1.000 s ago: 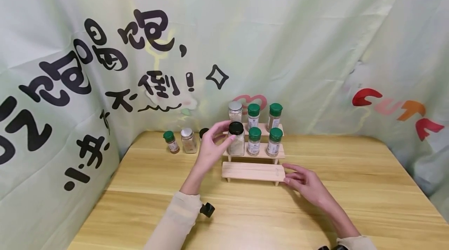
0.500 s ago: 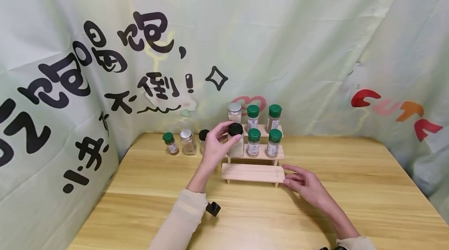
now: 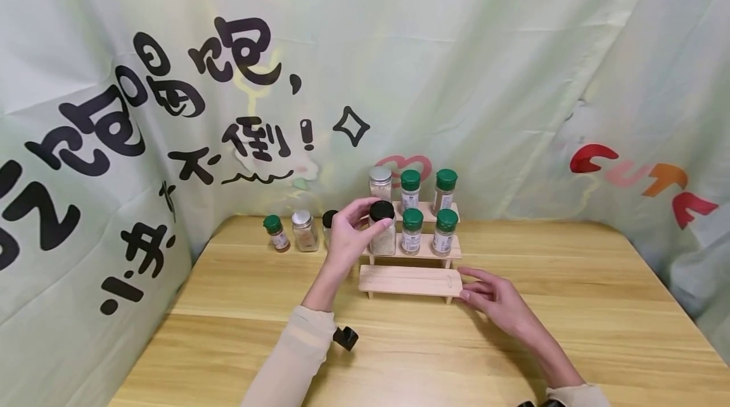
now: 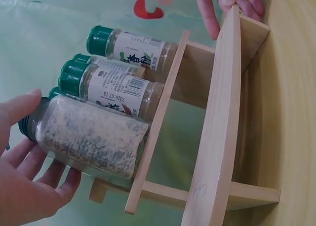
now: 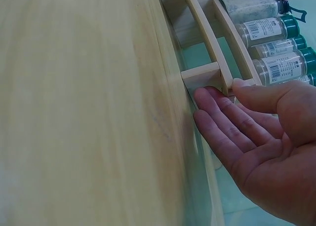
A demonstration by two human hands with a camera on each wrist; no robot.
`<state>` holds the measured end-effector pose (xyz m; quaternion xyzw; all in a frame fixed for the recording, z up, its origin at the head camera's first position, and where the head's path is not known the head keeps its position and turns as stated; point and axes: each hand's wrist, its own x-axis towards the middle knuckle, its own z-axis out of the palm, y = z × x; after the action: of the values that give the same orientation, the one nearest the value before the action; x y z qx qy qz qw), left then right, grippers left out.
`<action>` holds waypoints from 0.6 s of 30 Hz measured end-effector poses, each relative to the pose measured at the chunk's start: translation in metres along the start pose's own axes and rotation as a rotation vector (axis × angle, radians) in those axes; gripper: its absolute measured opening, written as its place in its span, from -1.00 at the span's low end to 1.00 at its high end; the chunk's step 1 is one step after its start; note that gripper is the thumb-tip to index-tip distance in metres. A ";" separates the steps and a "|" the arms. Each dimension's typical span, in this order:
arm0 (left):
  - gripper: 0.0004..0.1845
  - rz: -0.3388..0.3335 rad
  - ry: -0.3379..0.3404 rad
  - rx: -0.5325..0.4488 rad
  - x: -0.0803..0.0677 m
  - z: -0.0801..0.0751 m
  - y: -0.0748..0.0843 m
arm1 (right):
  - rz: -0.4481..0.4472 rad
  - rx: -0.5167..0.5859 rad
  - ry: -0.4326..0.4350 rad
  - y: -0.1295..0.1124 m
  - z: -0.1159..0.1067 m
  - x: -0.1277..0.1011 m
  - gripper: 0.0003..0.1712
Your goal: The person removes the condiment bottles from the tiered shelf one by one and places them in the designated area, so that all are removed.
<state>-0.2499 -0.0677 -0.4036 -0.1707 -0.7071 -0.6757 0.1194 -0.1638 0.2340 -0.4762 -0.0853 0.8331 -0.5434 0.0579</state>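
A three-step wooden rack (image 3: 407, 280) stands at the back of the table. My left hand (image 3: 365, 217) grips a black-lidded glass jar (image 3: 383, 236) of pale spice by its top, at the left end of the middle step. The left wrist view shows the jar (image 4: 91, 137) resting on that step of the rack (image 4: 217, 127), with my left hand (image 4: 24, 181) around it. My right hand (image 3: 473, 285) lies flat, its straight fingers touching the right end of the lowest step. The right wrist view shows the right hand (image 5: 247, 132) against the rack (image 5: 205, 75).
Two green-lidded bottles (image 3: 412, 229) share the middle step. The top step holds a silver-lidded jar (image 3: 379, 182) and two green-lidded bottles (image 3: 445, 186). A small green-lidded bottle (image 3: 276, 232), a silver-lidded jar (image 3: 305, 229) and a partly hidden black-lidded jar (image 3: 329, 220) stand at the left. A printed curtain (image 3: 114, 204) hangs close behind.
My left thumb has closed onto the front of the jar's lid. The jar stays at the left end of the middle step. The right hand has not moved.
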 end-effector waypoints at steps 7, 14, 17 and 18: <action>-0.56 0.003 -0.011 0.004 -0.004 -0.003 0.003 | 0.000 -0.005 -0.006 0.000 0.000 0.000 -0.42; -0.57 0.023 -0.017 -0.005 -0.006 -0.009 0.003 | 0.004 -0.019 -0.005 0.000 0.000 0.001 -0.42; -0.56 0.019 -0.020 -0.009 -0.007 -0.011 0.004 | 0.000 -0.013 -0.007 0.000 0.000 0.001 -0.42; -0.56 0.017 -0.019 -0.008 -0.008 -0.012 0.005 | -0.001 -0.011 -0.008 0.000 0.000 0.001 -0.42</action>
<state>-0.2418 -0.0806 -0.4017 -0.1834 -0.7041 -0.6758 0.1177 -0.1644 0.2342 -0.4757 -0.0885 0.8358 -0.5385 0.0604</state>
